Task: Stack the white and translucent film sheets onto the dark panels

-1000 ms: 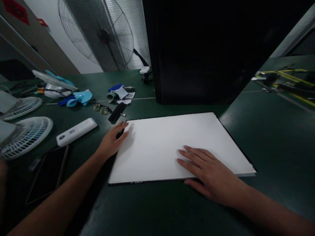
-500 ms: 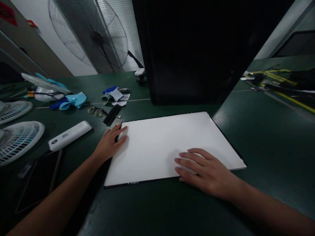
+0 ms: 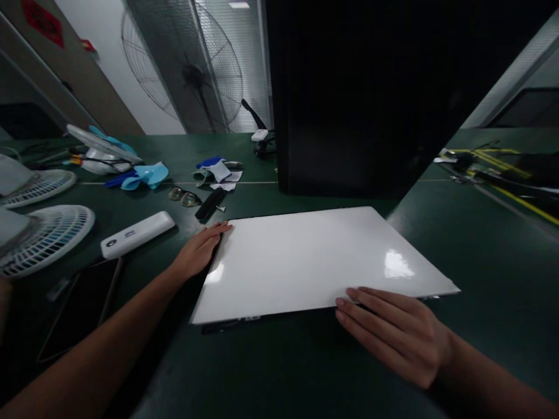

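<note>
White glossy sheet (image 3: 297, 256) on a dark green tabletop (image 3: 279, 366); black panel (image 3: 349, 116) at the far side.
Sheet: plain white, two brighter glare patches, left and right; thin black edging shows in places. Tabletop: one pale line (image 3: 257, 183) running left to right. Left: white fan grille (image 3: 65, 235), slatted pattern; white oblong device (image 3: 137, 234), dark round mark plus small dark lettering; black-faced tablet (image 3: 82, 308). Farther left: pale blue cloth (image 3: 151, 174) beside a deep blue one (image 3: 120, 179); black case (image 3: 210, 203). Far wall (image 3: 102, 58) white, red sign (image 3: 42, 22) bearing a darker motif. Window blinds (image 3: 252, 81): fine grey stripes. Far right: bright yellow strips (image 3: 526, 205) amid black items (image 3: 539, 169).
</note>
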`<state>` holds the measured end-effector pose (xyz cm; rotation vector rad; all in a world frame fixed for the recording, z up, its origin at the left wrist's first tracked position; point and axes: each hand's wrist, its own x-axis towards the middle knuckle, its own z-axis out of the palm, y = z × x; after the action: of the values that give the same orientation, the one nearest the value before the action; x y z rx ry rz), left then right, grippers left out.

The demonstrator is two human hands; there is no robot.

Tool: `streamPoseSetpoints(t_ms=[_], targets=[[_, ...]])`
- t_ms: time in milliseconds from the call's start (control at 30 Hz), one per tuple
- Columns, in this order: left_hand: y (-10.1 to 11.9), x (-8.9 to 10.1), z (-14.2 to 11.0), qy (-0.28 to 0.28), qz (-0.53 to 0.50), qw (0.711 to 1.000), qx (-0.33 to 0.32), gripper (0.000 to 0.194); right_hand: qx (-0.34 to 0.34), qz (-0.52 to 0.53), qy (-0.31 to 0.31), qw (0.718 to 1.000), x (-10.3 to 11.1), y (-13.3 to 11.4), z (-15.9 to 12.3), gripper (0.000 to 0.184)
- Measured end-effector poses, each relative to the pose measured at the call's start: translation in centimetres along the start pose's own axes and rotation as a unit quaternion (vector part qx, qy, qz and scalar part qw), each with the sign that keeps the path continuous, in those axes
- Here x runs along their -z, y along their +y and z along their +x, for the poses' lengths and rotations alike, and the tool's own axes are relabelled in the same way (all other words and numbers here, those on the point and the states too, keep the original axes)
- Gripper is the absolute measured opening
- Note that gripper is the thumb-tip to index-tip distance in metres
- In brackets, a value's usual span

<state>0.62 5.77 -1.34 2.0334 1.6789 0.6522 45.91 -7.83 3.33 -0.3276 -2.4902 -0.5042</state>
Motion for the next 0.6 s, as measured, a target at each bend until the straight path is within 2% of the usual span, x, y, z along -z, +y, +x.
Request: streamPoseSetpoints(t_ms=[200, 367, 500, 600], targets=[[-0.6, 0.4, -0.4, -0.032, 0.012, 0.997, -0.066, 0.060, -0.040, -0.039, -0.042, 0.998, 2.7, 0.4, -0.8, 0.037], [0.0, -0.3, -0.9, 0.000, 0.044, 0.987, -0.158, 0.053, -0.105, -0.049, -0.049, 0.992, 5.2, 0.2, -0.1, 0.039], [0.3, -0.6, -0.9, -0.006, 0.064, 0.964, -0.256, 0.048, -0.113, -0.042, -0.040, 0.992, 4.7, 0.3, -0.3, 0.039], [0.5, -0.6, -0.7, -0.021, 0.067, 0.958, -0.277, 0.049, -0.084, -0.026, -0.014, 0.996, 2.9, 1.3, -1.3, 0.031]])
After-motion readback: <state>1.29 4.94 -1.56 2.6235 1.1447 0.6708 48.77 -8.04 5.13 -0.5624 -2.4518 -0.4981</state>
